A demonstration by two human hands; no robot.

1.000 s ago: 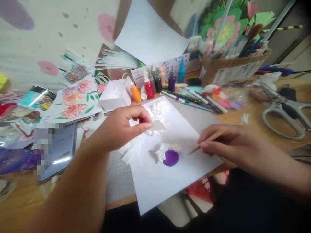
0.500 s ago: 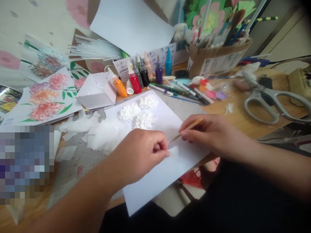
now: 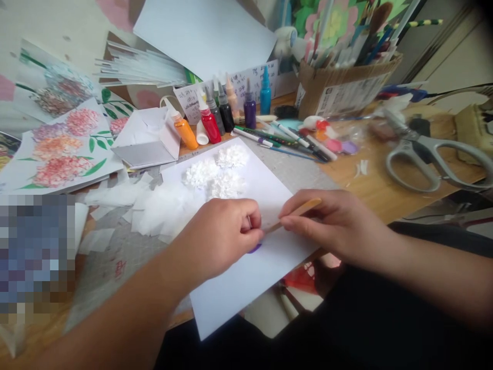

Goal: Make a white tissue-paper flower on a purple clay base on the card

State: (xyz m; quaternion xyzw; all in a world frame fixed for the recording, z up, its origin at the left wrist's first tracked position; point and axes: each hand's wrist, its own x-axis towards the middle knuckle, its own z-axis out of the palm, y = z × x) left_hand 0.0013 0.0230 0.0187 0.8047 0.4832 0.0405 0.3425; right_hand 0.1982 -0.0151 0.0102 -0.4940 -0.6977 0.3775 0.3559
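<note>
Head view — above sheet [image 3: 227,303], right hand [image 3: 333,221] pinches stick [image 3: 308,205], now reaching left hand [image 3: 227,239], its pinch's contents unclear — likely joint work.

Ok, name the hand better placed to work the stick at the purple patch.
Probably the right hand: it grips the wooden stick, tip near the purple patch; the left hand is pinched beside it.

Scissors [image 3: 410,147] at right; brushes [image 3: 378,19] in cardboard box [image 3: 332,80].
</note>
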